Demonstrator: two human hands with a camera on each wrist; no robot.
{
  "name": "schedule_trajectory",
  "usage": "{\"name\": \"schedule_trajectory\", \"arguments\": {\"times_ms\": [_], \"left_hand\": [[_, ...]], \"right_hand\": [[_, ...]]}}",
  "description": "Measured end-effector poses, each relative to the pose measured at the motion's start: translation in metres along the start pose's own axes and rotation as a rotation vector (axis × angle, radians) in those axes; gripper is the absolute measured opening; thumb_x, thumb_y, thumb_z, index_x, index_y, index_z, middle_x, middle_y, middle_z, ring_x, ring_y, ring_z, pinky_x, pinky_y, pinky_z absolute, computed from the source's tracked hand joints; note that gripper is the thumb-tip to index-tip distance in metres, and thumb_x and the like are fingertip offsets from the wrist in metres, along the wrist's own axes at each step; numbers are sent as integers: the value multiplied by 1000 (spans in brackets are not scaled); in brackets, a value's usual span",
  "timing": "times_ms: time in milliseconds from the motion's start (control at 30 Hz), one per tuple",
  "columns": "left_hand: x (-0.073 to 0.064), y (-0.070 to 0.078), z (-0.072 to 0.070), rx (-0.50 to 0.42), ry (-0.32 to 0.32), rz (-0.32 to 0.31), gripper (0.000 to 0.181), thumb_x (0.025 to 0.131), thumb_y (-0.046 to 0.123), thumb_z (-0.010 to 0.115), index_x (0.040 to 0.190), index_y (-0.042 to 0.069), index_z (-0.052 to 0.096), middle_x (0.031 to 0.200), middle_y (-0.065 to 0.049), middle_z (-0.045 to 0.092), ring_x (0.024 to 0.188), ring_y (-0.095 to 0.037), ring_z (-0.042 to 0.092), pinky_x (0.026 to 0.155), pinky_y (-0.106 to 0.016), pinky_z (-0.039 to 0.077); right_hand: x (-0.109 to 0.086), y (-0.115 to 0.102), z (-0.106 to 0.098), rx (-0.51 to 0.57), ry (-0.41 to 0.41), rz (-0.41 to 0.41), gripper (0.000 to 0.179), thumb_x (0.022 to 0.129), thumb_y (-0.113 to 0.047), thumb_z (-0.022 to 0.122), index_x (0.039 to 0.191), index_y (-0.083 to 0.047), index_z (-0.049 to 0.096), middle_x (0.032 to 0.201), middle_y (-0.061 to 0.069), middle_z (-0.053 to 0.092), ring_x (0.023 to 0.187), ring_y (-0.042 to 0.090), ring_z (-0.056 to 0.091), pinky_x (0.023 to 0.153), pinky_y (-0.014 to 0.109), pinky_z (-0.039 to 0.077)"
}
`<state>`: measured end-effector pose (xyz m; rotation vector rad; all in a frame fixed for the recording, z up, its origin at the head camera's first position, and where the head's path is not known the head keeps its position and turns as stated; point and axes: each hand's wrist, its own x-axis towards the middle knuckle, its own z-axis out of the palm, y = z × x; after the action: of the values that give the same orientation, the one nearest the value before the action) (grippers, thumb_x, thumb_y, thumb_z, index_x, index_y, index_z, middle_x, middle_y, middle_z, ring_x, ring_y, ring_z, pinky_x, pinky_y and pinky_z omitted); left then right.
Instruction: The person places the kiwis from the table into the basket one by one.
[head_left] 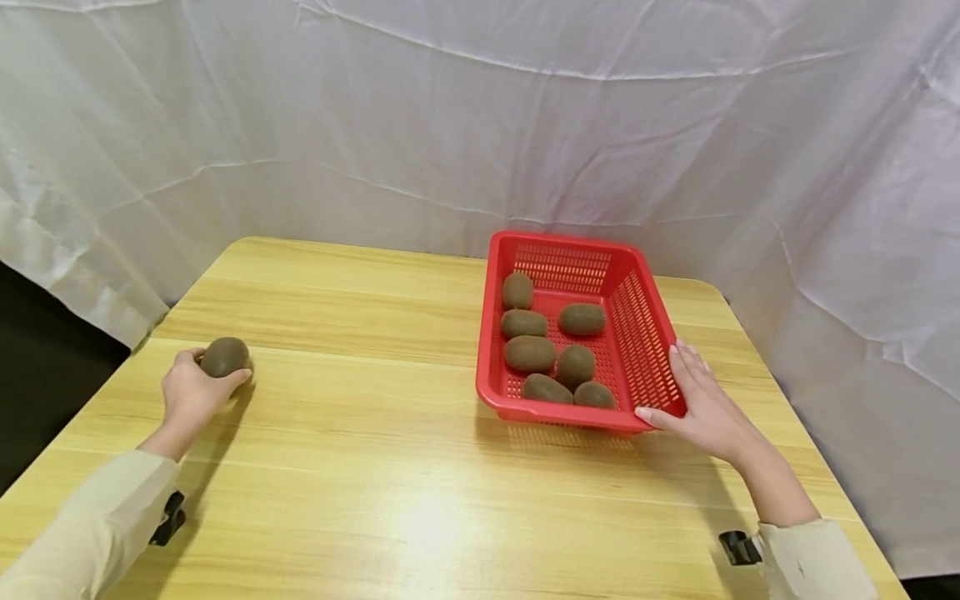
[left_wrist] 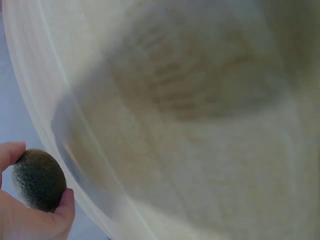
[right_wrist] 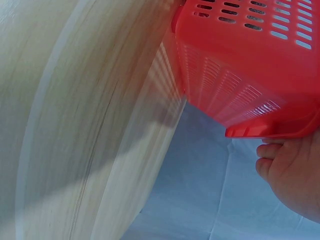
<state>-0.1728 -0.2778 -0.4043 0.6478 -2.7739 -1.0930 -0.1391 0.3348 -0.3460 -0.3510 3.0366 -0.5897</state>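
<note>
On the left side of the table, my left hand (head_left: 197, 390) holds a brown kiwi (head_left: 225, 357) between thumb and fingers. The same kiwi (left_wrist: 39, 180) shows fuzzy skin in the left wrist view; whether it touches the table, I cannot tell. A red plastic basket (head_left: 491, 333) with slotted walls stands right of centre, with several kiwis (head_left: 530, 354) lying in its left and near parts. My right hand (head_left: 705, 408) holds the basket's near right corner, thumb on the rim and fingers along the outer right side. Curled fingers (right_wrist: 267, 157) show below the rim in the right wrist view.
The light wooden table (head_left: 360, 467) has rounded far corners. A pale cloth curtain (head_left: 420, 125) hangs behind it and along the right side. Bare tabletop lies between the left hand and the basket. Black clips (head_left: 738, 547) sit at both sleeves.
</note>
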Motion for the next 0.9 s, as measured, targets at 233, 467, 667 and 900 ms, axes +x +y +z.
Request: {"name": "schedule_trajectory", "arguments": {"times_ms": [233, 467, 667, 900], "left_hand": [[1, 9, 0, -42, 36, 107, 75, 83, 30, 66, 134, -12, 32, 130, -36, 40, 114, -50, 40, 90, -58, 38], [0, 11, 1, -56, 31, 242, 69, 85, 29, 65, 135, -8, 36, 128, -35, 46, 110, -48, 46, 85, -56, 43], [0, 18, 4, -93, 21, 312, 68, 83, 28, 68, 132, -10, 41, 124, -34, 49, 108, -44, 49, 77, -39, 46], [-1, 28, 8, -81, 6, 369, 65, 82, 27, 70, 130, -8, 44, 122, -31, 52, 106, -43, 52, 75, -35, 46]], "right_hand": [[0, 0, 0, 0, 0, 4, 105, 81, -49, 64, 147, 4, 1, 153, 27, 2, 141, 43, 1, 109, 64, 12], [0, 0, 0, 4, -7, 9, 106, 81, -50, 63, 147, 3, 0, 154, 26, 1, 142, 42, -2, 109, 64, 12], [1, 0, 0, -3, -8, 8, 106, 81, -51, 63, 147, 2, -1, 153, 26, 1, 142, 42, -1, 110, 64, 11], [1, 0, 0, -6, -9, 13, 106, 81, -51, 63, 147, 3, 0, 153, 27, 2, 142, 42, -1, 110, 63, 11]]}}
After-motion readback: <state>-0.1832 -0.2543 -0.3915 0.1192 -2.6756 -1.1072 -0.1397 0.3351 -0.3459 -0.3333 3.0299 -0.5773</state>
